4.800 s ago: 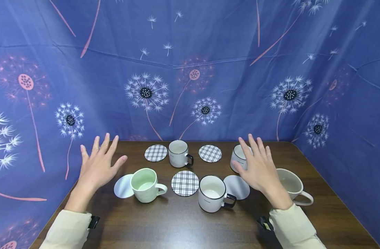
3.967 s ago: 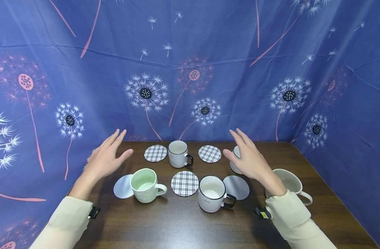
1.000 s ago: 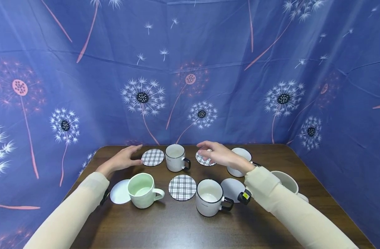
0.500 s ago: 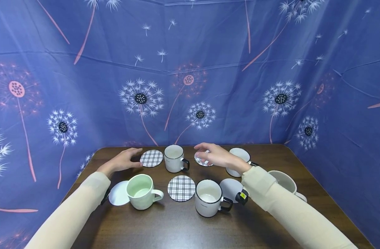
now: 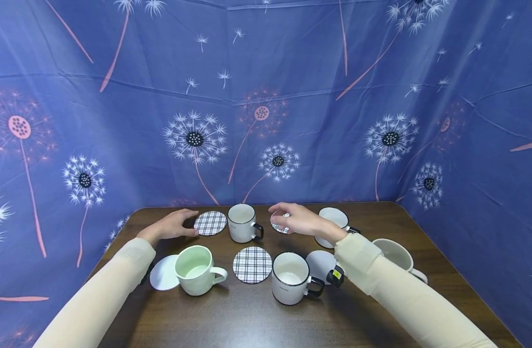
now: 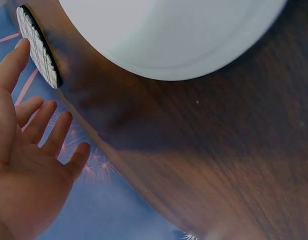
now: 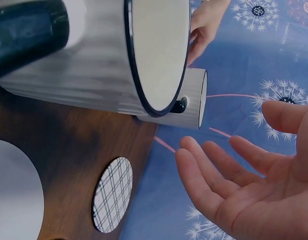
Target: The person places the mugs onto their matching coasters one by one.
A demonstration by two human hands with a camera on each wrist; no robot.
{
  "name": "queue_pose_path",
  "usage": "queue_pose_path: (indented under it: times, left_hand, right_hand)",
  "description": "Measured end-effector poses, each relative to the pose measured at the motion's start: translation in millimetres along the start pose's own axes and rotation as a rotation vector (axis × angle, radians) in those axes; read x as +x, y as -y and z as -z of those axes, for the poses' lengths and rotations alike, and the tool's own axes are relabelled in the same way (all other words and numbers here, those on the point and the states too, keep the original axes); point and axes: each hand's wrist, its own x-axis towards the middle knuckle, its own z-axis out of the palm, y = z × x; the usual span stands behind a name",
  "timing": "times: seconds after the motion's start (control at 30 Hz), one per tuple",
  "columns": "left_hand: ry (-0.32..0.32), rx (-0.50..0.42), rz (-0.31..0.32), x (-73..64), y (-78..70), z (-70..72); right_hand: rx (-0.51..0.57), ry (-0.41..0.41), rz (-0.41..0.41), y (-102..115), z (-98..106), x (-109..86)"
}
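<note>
My left hand (image 5: 172,225) hovers at the back left, thumb and fingers apart and holding nothing. Its thumb tip is beside a plaid round coaster (image 5: 210,223). The left wrist view shows that hand's loosely bent fingers (image 6: 54,132). My right hand (image 5: 298,220) hangs over a second plaid coaster (image 5: 280,223), partly hiding it. Its fingers are loosely curved around nothing in the right wrist view. Between the hands stands a white ribbed mug (image 5: 241,224) with a black handle, touched by neither. Another black-handled mug (image 5: 332,220) is partly behind my right wrist.
Nearer on the wooden table (image 5: 231,324) stand a green mug (image 5: 195,271) beside a plain pale disc (image 5: 165,273), a plaid coaster (image 5: 252,265), and a black-rimmed mug (image 5: 289,280) before another pale disc (image 5: 321,265). A cream mug (image 5: 394,253) sits behind my right sleeve. Blue cloth (image 5: 257,58) hangs behind.
Both hands have come down from a raised, spread pose and moved inward to the back coasters. Over the last second they barely move; the head view shifts slightly. Mugs and coasters stay put.
</note>
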Motion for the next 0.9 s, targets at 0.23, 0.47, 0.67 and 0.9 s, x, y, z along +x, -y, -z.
queue_pose_path:
  times: [0.23,0.47,0.67,0.9]
  left_hand:
    - [0.037,0.008,0.022,4.8,3.1,-3.0]
    - [0.065,0.010,0.026,8.3,3.3,-2.7]
    - [0.076,0.010,0.029,10.8,5.8,-2.4]
    - [0.095,-0.012,0.048,15.9,8.6,-2.5]
  right_hand:
    - [0.013,0.001,0.003,-2.4,-1.6,0.3]
    - [0.010,0.005,-0.007,-2.3,-0.2,-1.0]
    - [0.017,0.007,-0.012,-4.6,-1.8,0.5]
    - [0.010,0.000,-0.010,-4.6,-0.8,1.6]
